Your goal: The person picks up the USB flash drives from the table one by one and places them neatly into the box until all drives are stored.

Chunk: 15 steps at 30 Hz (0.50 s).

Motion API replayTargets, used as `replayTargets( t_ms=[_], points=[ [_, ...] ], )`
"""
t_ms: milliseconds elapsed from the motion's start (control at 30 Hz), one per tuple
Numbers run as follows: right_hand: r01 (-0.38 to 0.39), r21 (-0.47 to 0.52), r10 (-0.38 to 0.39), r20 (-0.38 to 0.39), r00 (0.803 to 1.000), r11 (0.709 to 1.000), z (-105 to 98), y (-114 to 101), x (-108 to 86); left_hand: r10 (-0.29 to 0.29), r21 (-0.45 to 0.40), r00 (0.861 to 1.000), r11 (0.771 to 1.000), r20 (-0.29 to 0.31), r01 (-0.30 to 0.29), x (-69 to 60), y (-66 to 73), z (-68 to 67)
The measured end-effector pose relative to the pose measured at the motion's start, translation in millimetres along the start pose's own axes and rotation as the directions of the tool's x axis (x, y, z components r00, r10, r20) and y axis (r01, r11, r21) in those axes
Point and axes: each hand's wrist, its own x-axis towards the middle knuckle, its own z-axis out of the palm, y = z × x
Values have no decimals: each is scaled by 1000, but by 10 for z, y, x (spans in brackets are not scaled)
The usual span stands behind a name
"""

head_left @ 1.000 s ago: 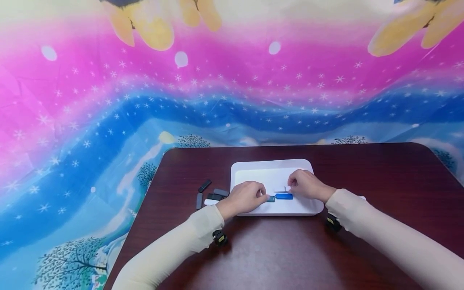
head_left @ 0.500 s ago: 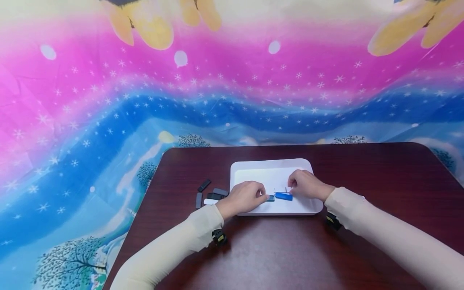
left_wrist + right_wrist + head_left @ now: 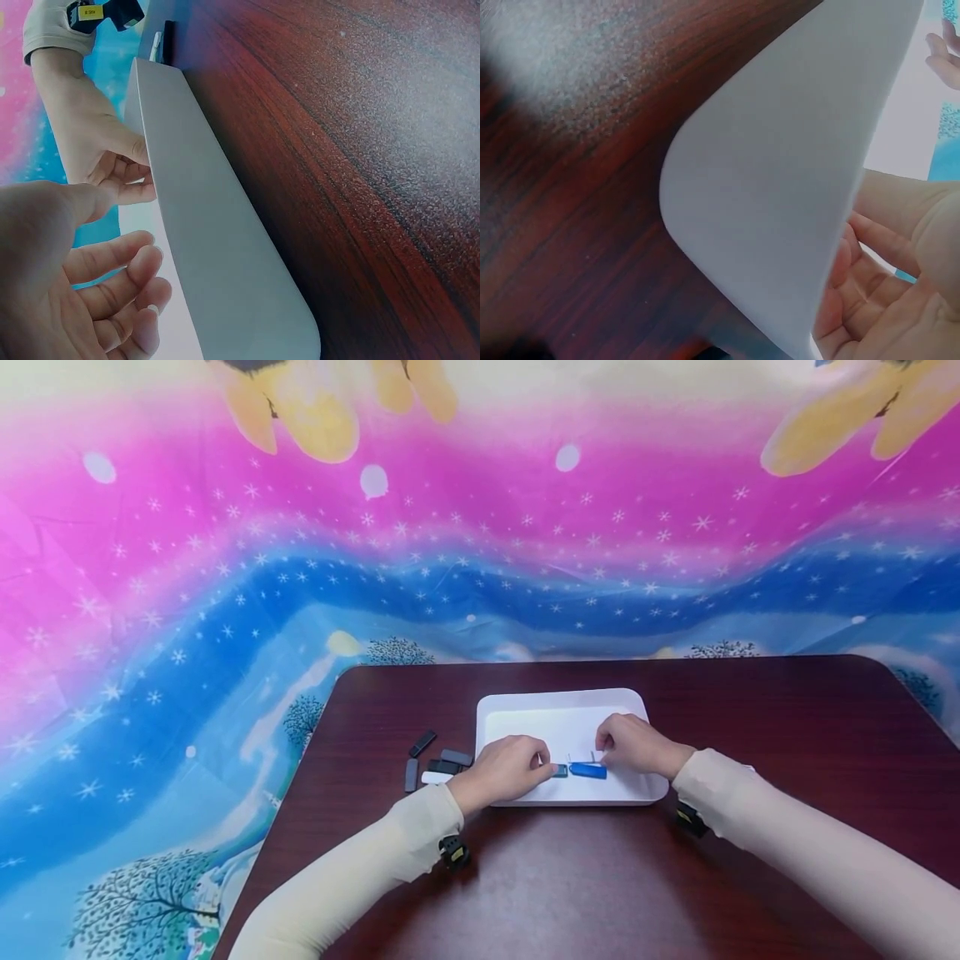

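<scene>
Seen from the middle of the white tray (image 3: 517, 701), the left hand (image 3: 506, 768) is hanging toward nine o'clock, thumb and forefinger apart, a teal piece (image 3: 561, 771) sitting at its thumb tip. The right hand (image 3: 636, 744) is hovering at three; I can't tell whether it's gripping anything. The blue stick (image 3: 588, 771) is lying toward five.

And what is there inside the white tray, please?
A blue stick, something thin and pale behind it, and a teal piece. The left hand and right hand hide whatever lies beneath them.
</scene>
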Motion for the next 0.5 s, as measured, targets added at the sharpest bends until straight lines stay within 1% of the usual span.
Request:
replayTargets(
  t_ms=[167, 233, 400, 500],
  points=[
    [6, 2, -6, 0, 1000, 1000, -44, -18, -15, 1, -4, 1000, 1000, -1, -1, -11, 5, -16],
    [20, 3, -20, -11, 1000, 1000, -70, -33, -26, -4, -13, 1000, 1000, -6, 4, -18, 9, -31],
    [33, 26, -32, -44, 999, 999, -132, -57, -53, -16, -5, 999, 1000, -33, 16, -30, 12, -80],
    [27, 43, -24, -60, 998, 999, -152, -63, -78, -17, -2, 999, 1000, -38, 17, -40, 12, -104]
  ],
)
